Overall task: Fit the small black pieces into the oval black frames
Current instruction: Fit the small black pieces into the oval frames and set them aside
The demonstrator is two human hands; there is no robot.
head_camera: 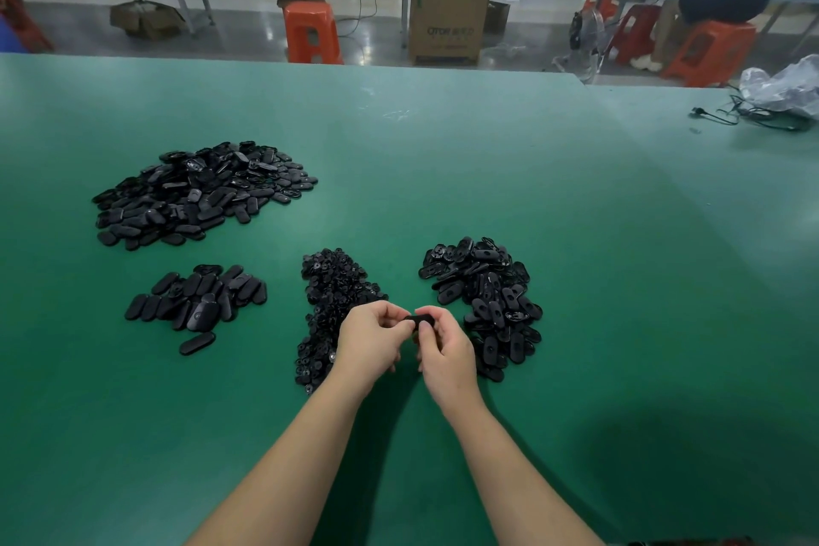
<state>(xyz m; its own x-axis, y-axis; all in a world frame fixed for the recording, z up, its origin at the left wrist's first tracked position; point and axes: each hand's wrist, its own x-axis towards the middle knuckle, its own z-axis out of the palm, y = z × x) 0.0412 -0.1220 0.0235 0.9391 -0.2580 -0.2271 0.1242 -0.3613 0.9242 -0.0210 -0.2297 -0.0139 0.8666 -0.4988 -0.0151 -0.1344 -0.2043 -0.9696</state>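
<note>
I pinch one oval black frame [415, 319] between my left hand [370, 341] and my right hand [445, 346], above the green desk [443, 173]. A heap of small black pieces [330, 293] lies just left of my hands, a heap of frames [487, 297] just right. Two more piles [199, 191] sit farther left.

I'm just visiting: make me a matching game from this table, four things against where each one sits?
Things:
1. big pile
2. small pieces
3. frame pile
4. held frame

Places:
A. between left hand and right hand
B. far left of the table
C. right of the hands
D. middle, just left of the hands

Pairs: 1-B, 2-D, 3-C, 4-A
</note>
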